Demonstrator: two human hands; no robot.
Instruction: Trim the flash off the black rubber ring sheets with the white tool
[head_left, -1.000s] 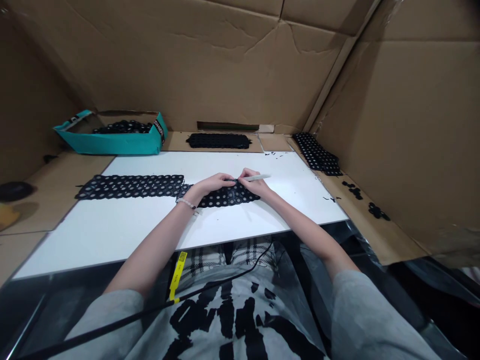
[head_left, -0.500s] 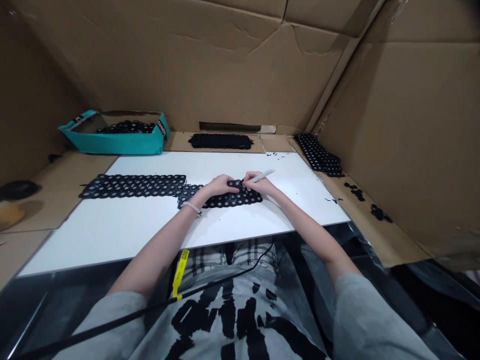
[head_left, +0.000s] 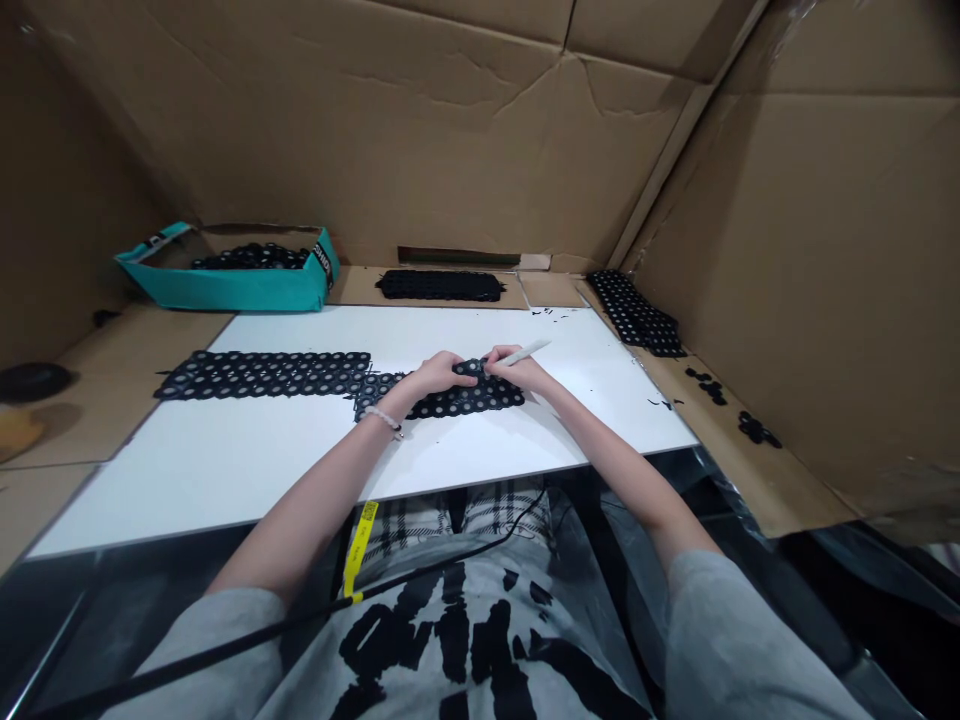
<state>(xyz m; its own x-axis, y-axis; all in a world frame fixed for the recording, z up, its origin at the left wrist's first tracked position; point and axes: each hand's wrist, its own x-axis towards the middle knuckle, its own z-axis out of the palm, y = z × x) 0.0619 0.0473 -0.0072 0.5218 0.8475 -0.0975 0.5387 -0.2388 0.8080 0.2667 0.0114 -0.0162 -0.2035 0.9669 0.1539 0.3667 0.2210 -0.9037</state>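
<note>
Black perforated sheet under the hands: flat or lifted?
The black perforated sheet lies mostly flat on the white board, rising between the left hand and right hand.

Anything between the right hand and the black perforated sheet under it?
Nothing visible. The right hand, holding a white pen, sits directly on the black perforated sheet, as does the left hand. The fingers hide the pen's tip.
</note>
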